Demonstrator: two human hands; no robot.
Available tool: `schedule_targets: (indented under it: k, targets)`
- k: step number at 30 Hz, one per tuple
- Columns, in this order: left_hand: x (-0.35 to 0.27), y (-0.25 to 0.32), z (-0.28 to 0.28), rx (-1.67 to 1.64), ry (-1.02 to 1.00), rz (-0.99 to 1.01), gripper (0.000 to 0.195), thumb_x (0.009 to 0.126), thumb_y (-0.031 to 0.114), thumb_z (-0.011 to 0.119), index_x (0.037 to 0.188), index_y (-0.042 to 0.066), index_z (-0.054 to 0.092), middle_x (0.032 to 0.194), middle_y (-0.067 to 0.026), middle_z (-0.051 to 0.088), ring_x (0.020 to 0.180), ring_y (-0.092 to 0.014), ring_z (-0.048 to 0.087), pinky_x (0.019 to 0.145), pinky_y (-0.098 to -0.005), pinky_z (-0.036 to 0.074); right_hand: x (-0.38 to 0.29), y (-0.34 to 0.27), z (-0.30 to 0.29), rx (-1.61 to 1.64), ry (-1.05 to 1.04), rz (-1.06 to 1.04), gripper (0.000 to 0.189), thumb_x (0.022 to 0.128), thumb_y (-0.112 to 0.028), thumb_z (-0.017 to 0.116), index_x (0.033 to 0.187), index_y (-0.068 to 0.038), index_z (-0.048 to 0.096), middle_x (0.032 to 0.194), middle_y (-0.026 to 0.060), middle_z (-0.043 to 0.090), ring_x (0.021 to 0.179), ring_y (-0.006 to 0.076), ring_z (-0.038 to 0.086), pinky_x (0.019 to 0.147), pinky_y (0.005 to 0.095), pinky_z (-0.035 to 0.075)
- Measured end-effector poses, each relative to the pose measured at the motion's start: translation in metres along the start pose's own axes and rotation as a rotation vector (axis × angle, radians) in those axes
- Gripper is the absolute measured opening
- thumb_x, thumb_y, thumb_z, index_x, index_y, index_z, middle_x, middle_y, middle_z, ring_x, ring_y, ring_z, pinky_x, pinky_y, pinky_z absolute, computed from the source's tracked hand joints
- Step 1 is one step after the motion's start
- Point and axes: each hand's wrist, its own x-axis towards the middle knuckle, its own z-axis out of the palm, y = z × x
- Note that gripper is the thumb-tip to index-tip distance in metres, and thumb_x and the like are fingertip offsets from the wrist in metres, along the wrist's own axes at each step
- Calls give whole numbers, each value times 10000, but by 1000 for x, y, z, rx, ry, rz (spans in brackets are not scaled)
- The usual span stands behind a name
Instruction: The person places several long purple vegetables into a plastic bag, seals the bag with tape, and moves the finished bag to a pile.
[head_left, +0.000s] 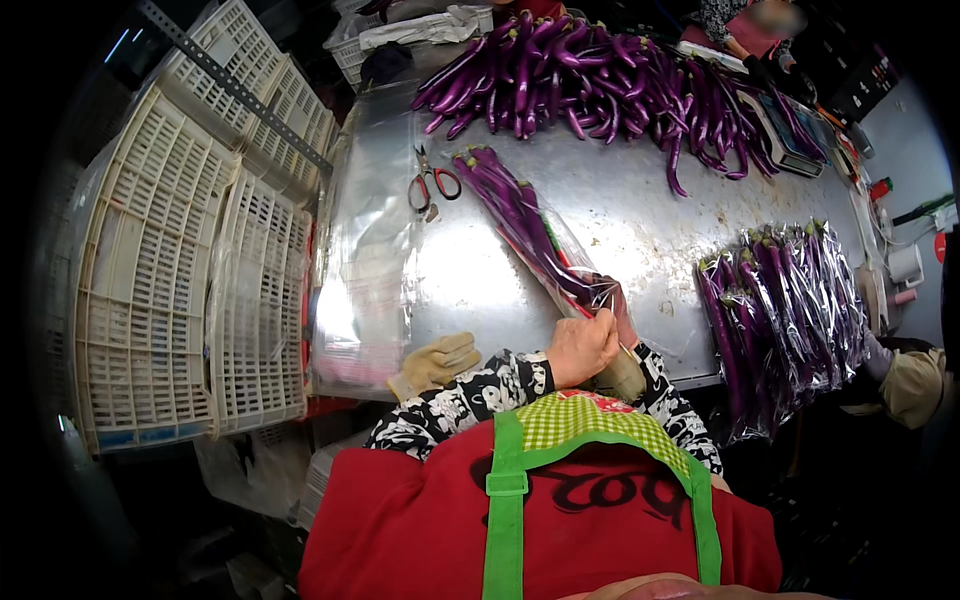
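Observation:
A clear plastic bag of long purple eggplants lies slantwise on the metal table, its near end at my hands. My left hand is closed on the gathered end of the bag. Partly behind the plastic, my right hand holds the same end; its fingers are largely hidden. Red-handled scissors lie beside the far end of the bag, blades pointing away. A work glove rests by the table's near edge, next to my left sleeve.
A heap of loose eggplants covers the far side, beside a scale. Bagged eggplants are stacked at the right edge. Flat plastic bags lie left, near plastic crates. A co-worker's arm shows at the back.

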Motion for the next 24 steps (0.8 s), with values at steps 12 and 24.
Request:
schedule_targets:
  k: [12,24]
  targets:
    - [-20,-13,2,19,-71,-46,134,783,118,593,785,59,473,529,-150,522,483,-353,557,462,-471,424,21,-2,14,1,-47,16,387,968,-263,520,1243,8,510,1098,93,619,953,170,604,816,302,502]
    - [-10,-13,-3,-24,-37,14,125,783,89,594,789,40,479,543,-160,537,480,-351,555,455,-458,427,42,1,18,-483,76,-377,409,895,-128,586,1267,22,504,1109,125,624,1003,218,607,871,336,505]
